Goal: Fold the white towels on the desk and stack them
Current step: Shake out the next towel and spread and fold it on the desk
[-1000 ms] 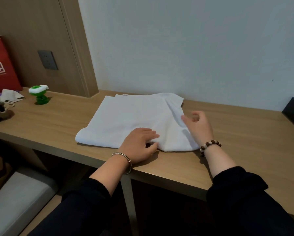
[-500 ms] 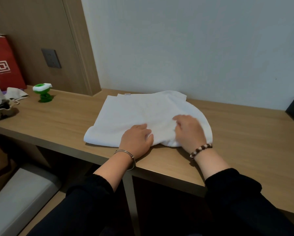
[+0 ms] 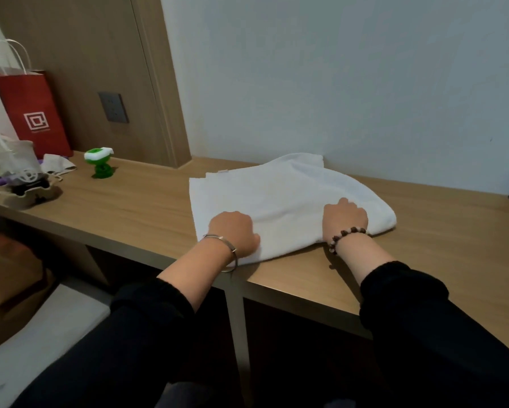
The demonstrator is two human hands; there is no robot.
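Head view: two black sleeves (image 3: 147,325) reach forward from the bottom edge, pushed back from the wrists. The left wrist carries a thin metal bangle (image 3: 221,239), the right a string of dark beads (image 3: 347,233). Both hands sit knuckles-up on the near edge of the white towel (image 3: 276,198). The left hand (image 3: 232,234) grips the near left corner with its fingers curled under into the cloth. The right hand (image 3: 346,217) clutches the towel further right, its fingers bunched into the fabric. The towel lies partly folded on the wooden desk (image 3: 135,207), its right side rounded and its far corner touching the white wall. Well to the left stand a small green toy (image 3: 100,163) and, behind it, a red paper bag (image 3: 32,113).
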